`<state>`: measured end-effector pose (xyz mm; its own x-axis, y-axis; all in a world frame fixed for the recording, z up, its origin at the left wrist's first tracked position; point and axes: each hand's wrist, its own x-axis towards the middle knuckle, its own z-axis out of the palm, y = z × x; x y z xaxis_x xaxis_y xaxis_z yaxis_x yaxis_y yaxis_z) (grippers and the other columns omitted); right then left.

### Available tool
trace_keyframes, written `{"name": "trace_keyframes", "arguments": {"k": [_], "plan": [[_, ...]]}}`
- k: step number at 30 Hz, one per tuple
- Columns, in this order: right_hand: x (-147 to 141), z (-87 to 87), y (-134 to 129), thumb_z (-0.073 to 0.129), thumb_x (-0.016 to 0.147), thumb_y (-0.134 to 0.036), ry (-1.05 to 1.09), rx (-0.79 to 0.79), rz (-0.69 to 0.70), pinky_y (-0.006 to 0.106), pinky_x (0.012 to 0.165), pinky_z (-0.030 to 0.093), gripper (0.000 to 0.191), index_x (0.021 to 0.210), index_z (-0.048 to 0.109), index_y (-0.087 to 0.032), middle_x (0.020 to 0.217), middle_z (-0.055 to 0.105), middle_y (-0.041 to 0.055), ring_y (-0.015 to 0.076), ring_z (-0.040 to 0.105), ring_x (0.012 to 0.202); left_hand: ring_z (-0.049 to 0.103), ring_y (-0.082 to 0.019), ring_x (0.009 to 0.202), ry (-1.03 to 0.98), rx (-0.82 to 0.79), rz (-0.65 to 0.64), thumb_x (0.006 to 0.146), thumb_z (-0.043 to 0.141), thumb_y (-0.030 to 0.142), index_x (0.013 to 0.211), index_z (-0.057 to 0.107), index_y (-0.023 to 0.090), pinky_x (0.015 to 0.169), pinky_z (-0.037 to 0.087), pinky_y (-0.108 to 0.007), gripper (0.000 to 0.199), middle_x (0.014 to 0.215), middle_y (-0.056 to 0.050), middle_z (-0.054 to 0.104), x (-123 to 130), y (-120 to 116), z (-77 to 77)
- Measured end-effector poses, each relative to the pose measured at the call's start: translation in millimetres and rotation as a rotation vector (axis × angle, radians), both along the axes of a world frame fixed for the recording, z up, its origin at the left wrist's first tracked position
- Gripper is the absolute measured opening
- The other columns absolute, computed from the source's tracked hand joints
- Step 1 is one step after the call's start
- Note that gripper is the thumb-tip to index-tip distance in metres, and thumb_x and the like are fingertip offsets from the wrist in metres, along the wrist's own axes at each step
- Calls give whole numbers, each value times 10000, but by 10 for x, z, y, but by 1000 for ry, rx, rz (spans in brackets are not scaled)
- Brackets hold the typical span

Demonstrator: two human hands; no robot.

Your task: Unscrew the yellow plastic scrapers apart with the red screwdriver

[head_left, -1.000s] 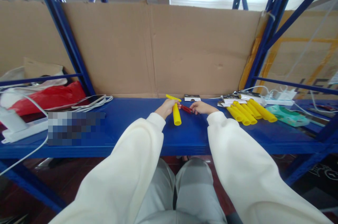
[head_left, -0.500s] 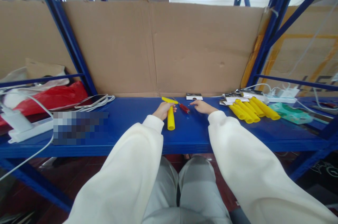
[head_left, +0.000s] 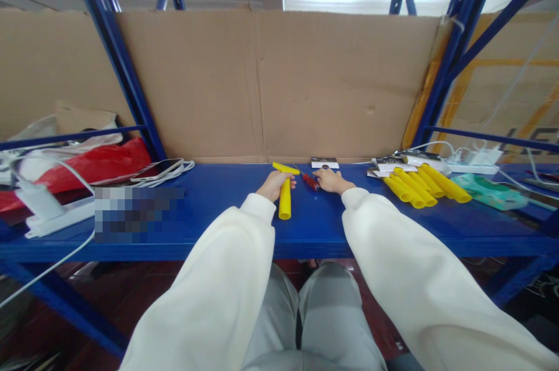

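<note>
Left hand (head_left: pixel 273 183): grip clamped on the yellow T (head_left: pixel 285 202), at mid-desk (head_left: pixel 236 208). Right hand (head_left: pixel 332 180): at the near end of the red tool (head_left: pixel 310 181); cannot tell whether closed on it. Step in hand, as judged: placing or taking the tool. Next move probably calls for a steady T and a deliberate right grip or release. Yellow tubes (head_left: pixel 419 188) lie farther right.

Sleeves (head_left: pixel 209 283): billow wide in cream-white, left and right
Cuffs (head_left: pixel 259 206): fit snug, same colour
Trousers (head_left: pixel 329 315): pale grey
</note>
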<state>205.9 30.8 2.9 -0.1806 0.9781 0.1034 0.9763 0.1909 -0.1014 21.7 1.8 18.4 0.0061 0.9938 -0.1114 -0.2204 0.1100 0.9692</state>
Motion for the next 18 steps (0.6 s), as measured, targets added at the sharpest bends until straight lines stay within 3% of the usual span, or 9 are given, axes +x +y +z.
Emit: {"name": "trace_keyframes", "arguments": {"k": [4, 11, 15, 18], "plan": [[11, -9, 54, 350, 936, -133, -17, -11, 36, 632, 1117, 323, 594, 1461, 568, -304, 1582, 483, 64, 327, 389, 1447, 541, -93, 441, 4, -12, -2, 871, 530, -73, 911, 664, 61, 451, 456, -189, 194, 563, 1, 586, 3, 6, -8], [16, -7, 138, 428, 927, -162, -11, -27, -111, 628, 1102, 349, 586, 1481, 537, -315, 1520, 549, 106, 338, 449, 1414, 538, -100, 449, 14, -28, -7, 857, 573, -61, 884, 666, 72, 486, 474, -211, 164, 591, -8, 595, -2, -12, 21], [64, 34, 111, 387, 951, -131, 95, 157, -148, 496, 1122, 376, 532, 1432, 589, -228, 1479, 584, 139, 297, 514, 1375, 537, -97, 448, 35, -41, -20, 896, 544, -31, 883, 660, 72, 465, 459, -197, 155, 580, -9, 590, -10, -24, 31], [101, 58, 77, 369, 1022, -256, 198, 183, -132, 350, 1023, 454, 430, 1322, 664, -168, 1352, 676, 157, 259, 616, 1252, 546, -98, 450, 45, -32, 16, 886, 564, -29, 892, 664, 82, 453, 446, -192, 150, 581, -1, 585, -15, -4, 4]]}}
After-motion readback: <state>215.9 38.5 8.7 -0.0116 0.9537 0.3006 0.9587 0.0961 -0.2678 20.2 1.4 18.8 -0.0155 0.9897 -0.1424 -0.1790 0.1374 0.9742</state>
